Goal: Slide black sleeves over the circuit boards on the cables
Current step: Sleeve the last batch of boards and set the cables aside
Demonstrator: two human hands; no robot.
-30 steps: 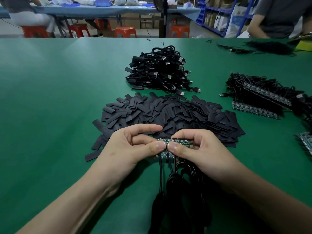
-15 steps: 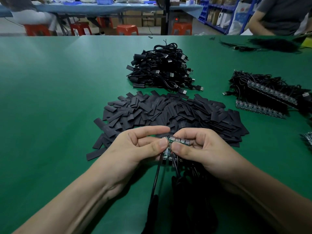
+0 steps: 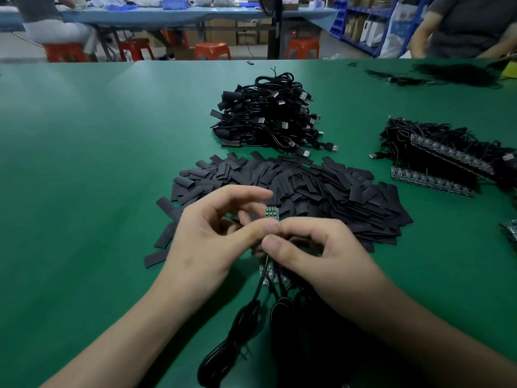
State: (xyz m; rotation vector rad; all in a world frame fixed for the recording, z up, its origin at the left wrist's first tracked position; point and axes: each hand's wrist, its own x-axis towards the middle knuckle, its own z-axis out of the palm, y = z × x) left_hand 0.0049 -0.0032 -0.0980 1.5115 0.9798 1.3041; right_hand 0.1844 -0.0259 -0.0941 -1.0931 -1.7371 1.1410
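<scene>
**Hands.** The left hand [image 3: 212, 236] is partly closed. Its thumb is pressed against the lower end of a small green circuit board [image 3: 272, 213], with a curled finger behind it, so the board is pinched. The forefinger is raised and loosely bent above the board, and contact with it cannot be confirmed. The right hand [image 3: 316, 256] is closed. Its thumb and curled forefinger are brought together at the same lower end of the board, where a thin black cable [image 3: 258, 287] leaves it. The remaining right fingers are curled under the palm, and what they hold is hidden.

**Task item.** The board is held upright and bare between the two hands, just above the near edge of a pile of flat black sleeves [image 3: 307, 191]. No sleeve is seen on it. More green boards [image 3: 272, 273] are partly visible beneath the hands. A bundle of black cables [image 3: 246, 326] runs from them towards the near edge of the green table mat [image 3: 84, 163].

**Surroundings.** A heap of coiled black cables with metal plugs [image 3: 268, 116] is noted beyond the sleeve pile. To the right, well apart from the hands, lies a stack of cables with rows of bare boards [image 3: 447, 161]. At the far right a person in a dark shirt [image 3: 470, 23] is seen behind the table. Red plastic stools [image 3: 212, 50] stand on the floor beyond.
</scene>
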